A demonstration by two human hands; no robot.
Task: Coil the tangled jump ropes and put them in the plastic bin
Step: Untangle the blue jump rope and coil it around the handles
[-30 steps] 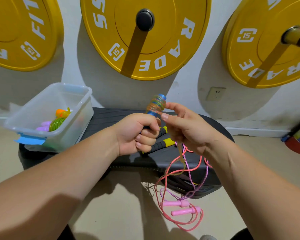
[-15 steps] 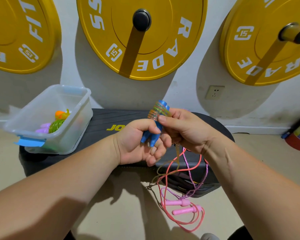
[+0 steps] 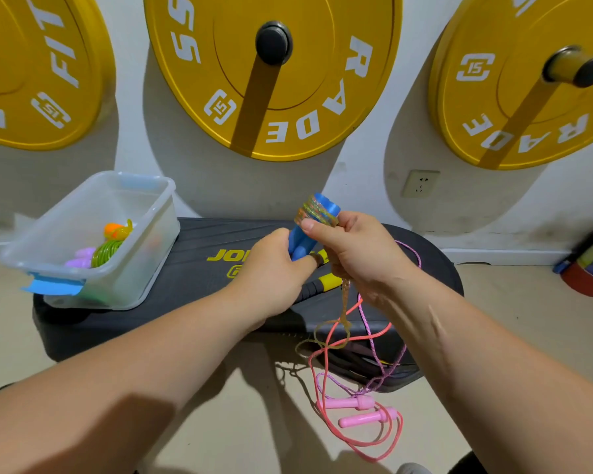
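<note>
The left hand grips the blue handles, the right hand pinches the glittery rope coiled round their tops, and the plastic bin sits well left of both.

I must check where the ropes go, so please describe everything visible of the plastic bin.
The plastic bin is a translucent rectangular tub with rounded corners and no lid; a blue piece sticks out at its near rim. It stands on the left end of the black platform. Inside lie a coiled green rope with orange handles and some purple handles. The left hand and right hand are apart from it.
</note>
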